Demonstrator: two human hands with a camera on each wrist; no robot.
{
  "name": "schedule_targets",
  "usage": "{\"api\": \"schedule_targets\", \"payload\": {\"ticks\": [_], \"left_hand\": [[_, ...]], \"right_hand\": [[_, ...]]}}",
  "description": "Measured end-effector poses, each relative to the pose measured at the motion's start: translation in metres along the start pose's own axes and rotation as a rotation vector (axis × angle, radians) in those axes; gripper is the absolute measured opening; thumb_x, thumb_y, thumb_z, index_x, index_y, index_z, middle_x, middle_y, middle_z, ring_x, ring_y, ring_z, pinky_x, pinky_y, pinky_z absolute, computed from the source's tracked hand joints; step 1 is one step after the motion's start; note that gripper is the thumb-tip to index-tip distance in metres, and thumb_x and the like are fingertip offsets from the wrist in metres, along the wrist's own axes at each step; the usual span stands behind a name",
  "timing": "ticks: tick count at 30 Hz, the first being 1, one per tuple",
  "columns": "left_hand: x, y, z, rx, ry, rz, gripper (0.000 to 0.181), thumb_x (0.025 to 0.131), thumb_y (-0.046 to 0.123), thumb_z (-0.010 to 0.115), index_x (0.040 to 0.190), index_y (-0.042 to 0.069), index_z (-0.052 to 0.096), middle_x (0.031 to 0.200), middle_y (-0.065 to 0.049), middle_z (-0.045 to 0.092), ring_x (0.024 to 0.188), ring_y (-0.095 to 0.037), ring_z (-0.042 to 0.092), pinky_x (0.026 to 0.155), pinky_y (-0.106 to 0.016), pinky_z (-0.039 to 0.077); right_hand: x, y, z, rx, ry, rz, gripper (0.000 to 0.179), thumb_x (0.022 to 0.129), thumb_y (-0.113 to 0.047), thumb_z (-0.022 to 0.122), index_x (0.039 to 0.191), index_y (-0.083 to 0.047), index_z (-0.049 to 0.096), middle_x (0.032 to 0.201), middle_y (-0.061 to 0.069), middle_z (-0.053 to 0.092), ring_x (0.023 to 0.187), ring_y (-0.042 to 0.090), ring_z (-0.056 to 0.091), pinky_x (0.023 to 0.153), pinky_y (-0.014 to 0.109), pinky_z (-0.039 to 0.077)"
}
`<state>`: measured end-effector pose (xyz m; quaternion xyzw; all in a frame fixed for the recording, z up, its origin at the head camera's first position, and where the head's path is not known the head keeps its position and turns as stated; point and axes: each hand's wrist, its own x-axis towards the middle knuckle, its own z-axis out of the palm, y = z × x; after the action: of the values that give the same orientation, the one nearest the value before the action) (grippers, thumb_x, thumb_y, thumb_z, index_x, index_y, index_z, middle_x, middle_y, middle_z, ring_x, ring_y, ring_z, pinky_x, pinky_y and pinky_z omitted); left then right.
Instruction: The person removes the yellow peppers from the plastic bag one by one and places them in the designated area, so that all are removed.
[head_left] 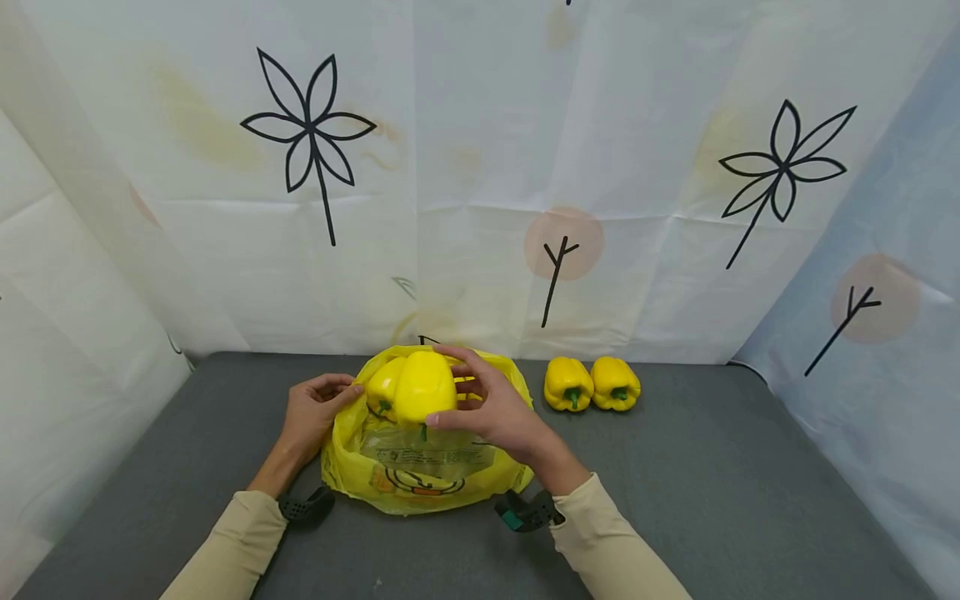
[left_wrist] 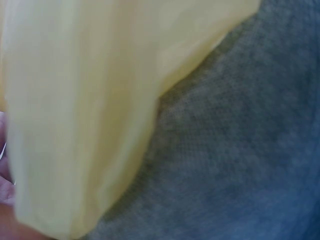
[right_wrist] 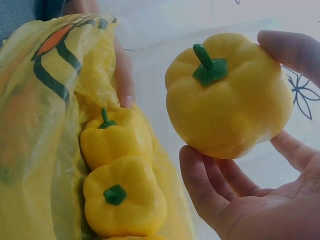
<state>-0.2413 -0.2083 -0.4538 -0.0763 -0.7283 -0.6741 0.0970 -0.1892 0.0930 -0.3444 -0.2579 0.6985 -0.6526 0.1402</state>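
Note:
A yellow bell pepper (head_left: pixel 425 385) with a green stem is in my right hand (head_left: pixel 501 414), held between thumb and fingers above a yellow plastic bag (head_left: pixel 347 467). The right wrist view shows this held pepper (right_wrist: pixel 227 100) apart from the bag. My left hand (head_left: pixel 313 414) pinches the bag's left rim between thumb and fingers. Inside the open bag lie a bell pepper (right_wrist: pixel 117 137) and another pepper (right_wrist: pixel 125 197), with a sliver of yellow at that view's bottom edge. In the left wrist view, the bag (left_wrist: pixel 85 110) hides most of the left hand.
Two more yellow bell peppers, a left one (head_left: pixel 567 385) and a right one (head_left: pixel 616 384), stand side by side right of the bag. All rests on a dark grey table (head_left: pixel 712 483). A pale curtain (head_left: pixel 465 167) with drawn flowers hangs behind.

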Motion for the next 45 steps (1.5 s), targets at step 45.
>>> {"api": "schedule_targets", "payload": {"ticks": [45], "left_hand": [[0.001,0.000,0.000,-0.011,-0.004,-0.018,0.035,0.095,0.012,0.074,0.114,-0.015,0.065,0.087,0.002,0.070,0.075,-0.011,0.067,0.065,-0.025,0.060]], "right_hand": [[-0.042,-0.008,-0.070,-0.092,0.142,-0.007,0.081,0.090,-0.009,0.078,0.158,-0.024,0.036,0.149,0.017,0.043,0.128,0.036,0.051,0.097,0.043,0.052]]}}
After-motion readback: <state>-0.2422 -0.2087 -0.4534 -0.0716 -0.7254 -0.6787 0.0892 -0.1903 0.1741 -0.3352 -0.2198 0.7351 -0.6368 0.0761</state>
